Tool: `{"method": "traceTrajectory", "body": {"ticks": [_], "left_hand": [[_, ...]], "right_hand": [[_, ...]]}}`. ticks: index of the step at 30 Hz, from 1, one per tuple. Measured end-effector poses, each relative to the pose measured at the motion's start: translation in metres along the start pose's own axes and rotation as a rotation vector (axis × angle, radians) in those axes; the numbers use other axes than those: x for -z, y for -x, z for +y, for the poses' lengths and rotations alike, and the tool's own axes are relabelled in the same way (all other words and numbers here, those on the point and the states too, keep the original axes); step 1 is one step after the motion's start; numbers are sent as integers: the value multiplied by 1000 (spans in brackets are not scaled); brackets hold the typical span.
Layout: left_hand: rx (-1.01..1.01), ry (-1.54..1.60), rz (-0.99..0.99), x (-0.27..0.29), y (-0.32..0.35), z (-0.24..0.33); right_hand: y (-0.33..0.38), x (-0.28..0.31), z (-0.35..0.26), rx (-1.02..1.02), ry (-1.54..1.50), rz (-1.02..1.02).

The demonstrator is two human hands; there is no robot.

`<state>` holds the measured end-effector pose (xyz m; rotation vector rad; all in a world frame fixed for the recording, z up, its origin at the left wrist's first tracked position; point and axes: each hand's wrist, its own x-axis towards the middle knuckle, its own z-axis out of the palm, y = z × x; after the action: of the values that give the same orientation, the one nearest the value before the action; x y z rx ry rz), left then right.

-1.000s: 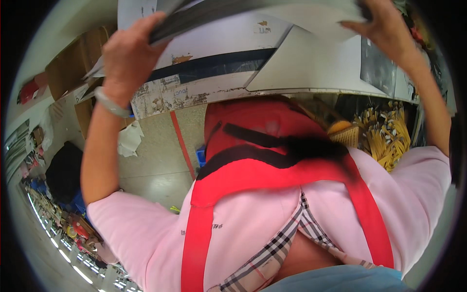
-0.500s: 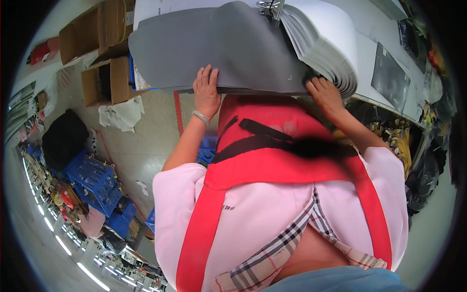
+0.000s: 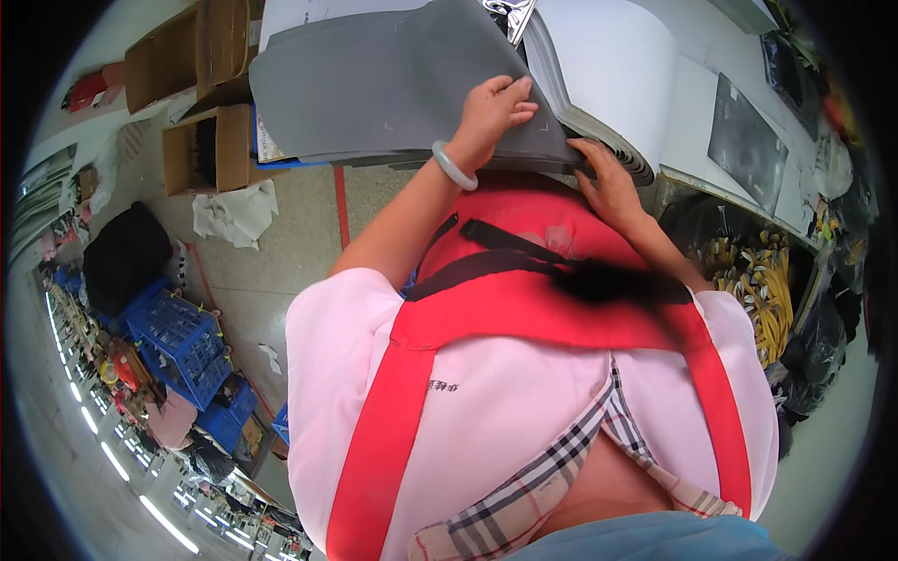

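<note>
Head view: your left hand (image 3: 494, 114) lies on the grey sheet (image 3: 374, 84), near its right side, released and unclenched, the fingers loosely bent against the surface. A pale bangle (image 3: 454, 166) circles that wrist. Your right hand (image 3: 613, 185) is at the near edge of the pile, fingertips touching the grey sheet's lower right corner and thumb set apart from them; the corner is dark and partly covered, so you cannot tell from here whether it is pinching anything.

The grey sheet spreads leftward over the desk (image 3: 694, 105). Just right of it, white sheets (image 3: 617, 56) curve over, their layered edges facing your right hand. A shiny metal clip (image 3: 513, 17) sits between the two at the far side. Farther right on the desk lies a dark grey panel (image 3: 746, 145), and below it hang yellow strips (image 3: 753, 299).

Your red apron (image 3: 524, 313) faces the desk's near edge. Out left are a cardboard box (image 3: 229, 145), a crumpled white sheet (image 3: 236, 215) on the floor (image 3: 290, 243), a black bundle (image 3: 129, 262) and a blue crate (image 3: 182, 337).
</note>
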<state>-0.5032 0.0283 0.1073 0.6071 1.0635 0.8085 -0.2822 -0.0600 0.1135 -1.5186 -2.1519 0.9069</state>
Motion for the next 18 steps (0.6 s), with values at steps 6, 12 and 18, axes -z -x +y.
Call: {"method": "traceTrajectory", "body": {"ticks": [6, 12, 18], "left_hand": [[-152, -313, -94, -20, 2, 7], [-295, -478, 221, -24, -63, -21], [-35, 5, 72, -36, -86, 7]], "right_hand": [[9, 16, -2, 47, -93, 258], [-13, 48, -3, -61, -205, 443], [-13, 54, 9, -93, -184, 499]]}}
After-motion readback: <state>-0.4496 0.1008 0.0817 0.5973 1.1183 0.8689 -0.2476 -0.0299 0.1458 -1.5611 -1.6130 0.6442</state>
